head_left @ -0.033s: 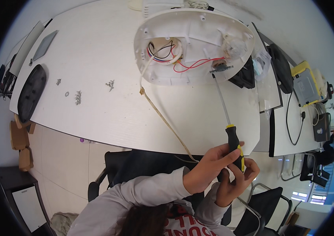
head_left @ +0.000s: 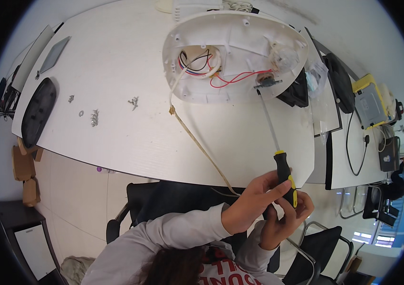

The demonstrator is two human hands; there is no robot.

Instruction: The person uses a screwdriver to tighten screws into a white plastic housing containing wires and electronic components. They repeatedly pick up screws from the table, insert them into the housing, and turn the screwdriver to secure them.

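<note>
A long screwdriver (head_left: 285, 173) with a black and yellow handle slants up and away from me. My left hand (head_left: 254, 202) is closed round the handle, thumb along its side. My right hand (head_left: 285, 223) is curled at the handle's lower end, fingers pinching it. The screwdriver's tip meets or nearly meets a small dark bracket-like part (head_left: 269, 83) inside a white oval plastic housing (head_left: 240, 40). Red wires (head_left: 240, 77) run from that part toward a coil of coloured wires on the left of the housing. Whether the tip sits in a screw is too small to see.
A pale cable (head_left: 197, 142) trails from the housing over the table's front edge. Small screws (head_left: 94, 118) lie in groups to the left, near a black oval cover (head_left: 39, 112). Black chairs (head_left: 323, 247) stand below, and a yellow-edged case (head_left: 370, 102) is at right.
</note>
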